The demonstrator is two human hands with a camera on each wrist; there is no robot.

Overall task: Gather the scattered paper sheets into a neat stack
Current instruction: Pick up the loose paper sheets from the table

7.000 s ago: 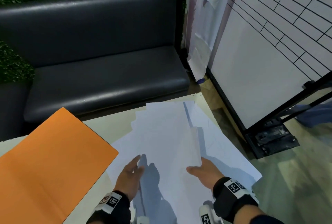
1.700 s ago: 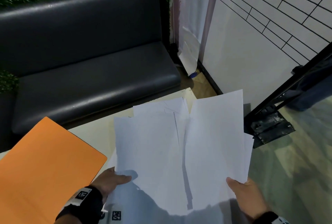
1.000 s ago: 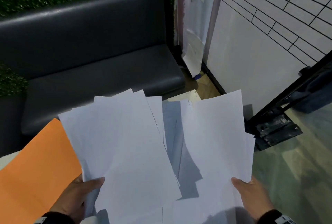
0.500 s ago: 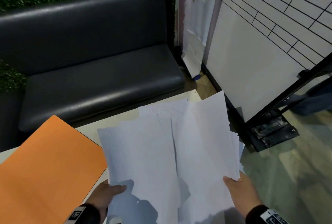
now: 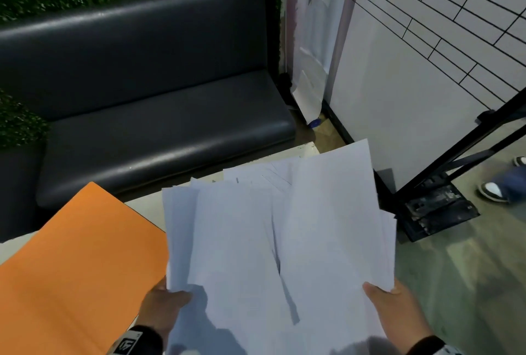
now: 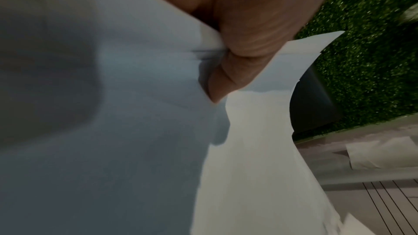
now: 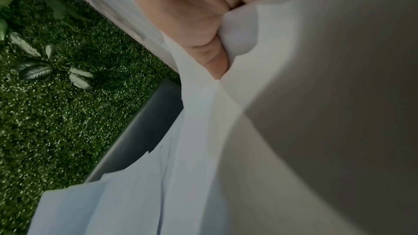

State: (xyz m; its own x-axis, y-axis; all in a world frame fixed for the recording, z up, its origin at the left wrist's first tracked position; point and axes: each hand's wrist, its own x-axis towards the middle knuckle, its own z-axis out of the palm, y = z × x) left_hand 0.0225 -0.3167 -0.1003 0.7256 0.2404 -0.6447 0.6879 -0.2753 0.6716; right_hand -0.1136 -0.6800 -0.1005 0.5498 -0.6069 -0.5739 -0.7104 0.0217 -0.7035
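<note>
Paper sheets (image 5: pixel 284 241) are what we find held up over the right end of the worktop (image 5: pixel 145 204), in two overlapping bundles that meet along a ragged seam down the middle. Half a second ago the left bundle sat lower and narrower; a second ago the two were fanned wide apart. We note they have since closed together, the left one now lapping against the right. In our judgement the gathering is nearly done, and squaring the edges remains.

Largest first: the black sofa (image 5: pixel 148 115) lies beyond the far edge of the worktop. An orange sheet (image 5: pixel 76 263) covers the left part of the worktop, its right edge tucked behind the left bundle. A few more white sheets show past the top of the bundles, near the far right corner; we cannot tell whether these are lifted or lying flat.

The sheets are plain white, thin and limp, with corners staggered at the top and lower edges uneven.

The left hand (image 5: pixel 163 309) pinches the lower left corner, thumb on top. The right hand (image 5: pixel 394 312) pinches the lower right corner likewise; the wrist views confirm both grips.
</note>
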